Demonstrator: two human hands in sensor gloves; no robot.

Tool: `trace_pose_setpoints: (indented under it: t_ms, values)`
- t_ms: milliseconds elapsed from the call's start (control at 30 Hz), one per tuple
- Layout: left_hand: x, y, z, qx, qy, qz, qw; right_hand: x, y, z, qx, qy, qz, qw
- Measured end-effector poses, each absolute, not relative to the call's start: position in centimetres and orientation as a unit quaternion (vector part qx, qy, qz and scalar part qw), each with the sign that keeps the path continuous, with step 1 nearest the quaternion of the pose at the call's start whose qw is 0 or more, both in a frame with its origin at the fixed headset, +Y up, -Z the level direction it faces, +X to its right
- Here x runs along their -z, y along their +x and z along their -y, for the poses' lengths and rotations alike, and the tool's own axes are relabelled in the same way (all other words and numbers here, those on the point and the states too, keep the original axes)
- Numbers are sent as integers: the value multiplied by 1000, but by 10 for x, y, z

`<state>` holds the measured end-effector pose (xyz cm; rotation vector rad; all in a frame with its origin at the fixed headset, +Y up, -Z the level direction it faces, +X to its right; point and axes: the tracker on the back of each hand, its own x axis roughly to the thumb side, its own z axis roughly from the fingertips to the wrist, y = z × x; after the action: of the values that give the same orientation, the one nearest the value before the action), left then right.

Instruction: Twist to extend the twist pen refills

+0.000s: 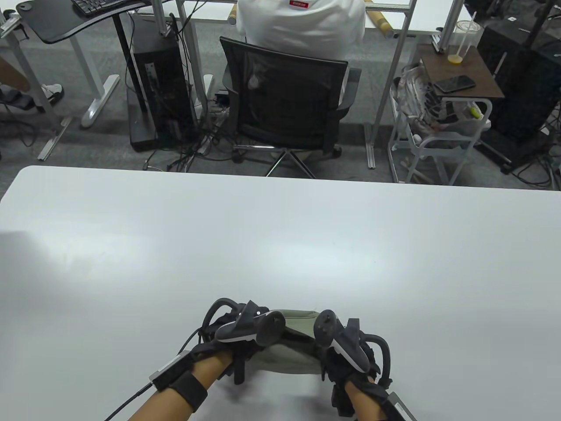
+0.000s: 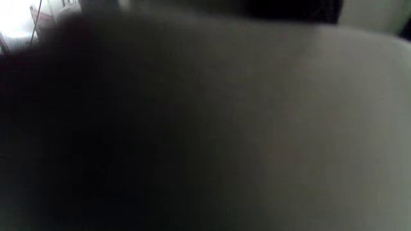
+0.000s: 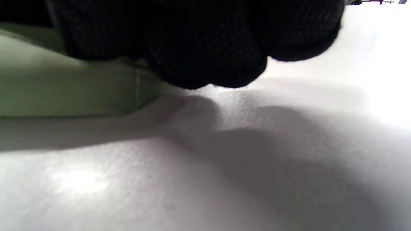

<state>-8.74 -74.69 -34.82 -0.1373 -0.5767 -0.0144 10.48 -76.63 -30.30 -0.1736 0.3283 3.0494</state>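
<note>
A grey-green soft pouch (image 1: pixel 292 351) lies on the white table (image 1: pixel 280 245) at the near edge. No pen shows in any view. My left hand (image 1: pixel 239 340) is at the pouch's left end and my right hand (image 1: pixel 346 351) at its right end; the trackers hide the fingers from above. In the right wrist view my gloved fingers (image 3: pixel 205 48) curl down onto the end of the pouch (image 3: pixel 64 89), just above the table. The left wrist view is dark and blurred, filled by a close grey surface (image 2: pixel 321 112) that looks like the pouch.
Beyond the table's far edge are a black office chair (image 1: pixel 285 105) with a seated person in white, a computer tower (image 1: pixel 158 83) and a small cart (image 1: pixel 442 127). Glove cables (image 1: pixel 131 397) trail off the near edge.
</note>
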Motion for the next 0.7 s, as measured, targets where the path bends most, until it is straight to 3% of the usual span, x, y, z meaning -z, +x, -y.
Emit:
trace_pose_setpoints:
  t_ms: [167, 200, 300, 400, 467, 500, 700]
  values:
    - [370, -89, 748, -38, -127, 257, 957, 305, 105, 767, -990, -57, -123, 43]
    - [376, -93, 747, -38, -125, 224, 966, 305, 105, 769, -990, -54, -128, 40]
    - [393, -109, 750, -144, -174, 190, 955, 304, 102, 768, -991, -43, -124, 29]
    - [399, -100, 732, -95, -138, 195, 966, 305, 100, 767, -991, -37, -129, 18]
    - [400, -90, 704, -20, -46, 222, 974, 304, 99, 767, -992, -28, -123, 12]
    - [400, -85, 697, 7, -33, 231, 972, 303, 98, 766, -993, -25, -118, 7]
    - [397, -88, 700, -6, -61, 241, 969, 298, 93, 756, -995, 10, -97, -27]
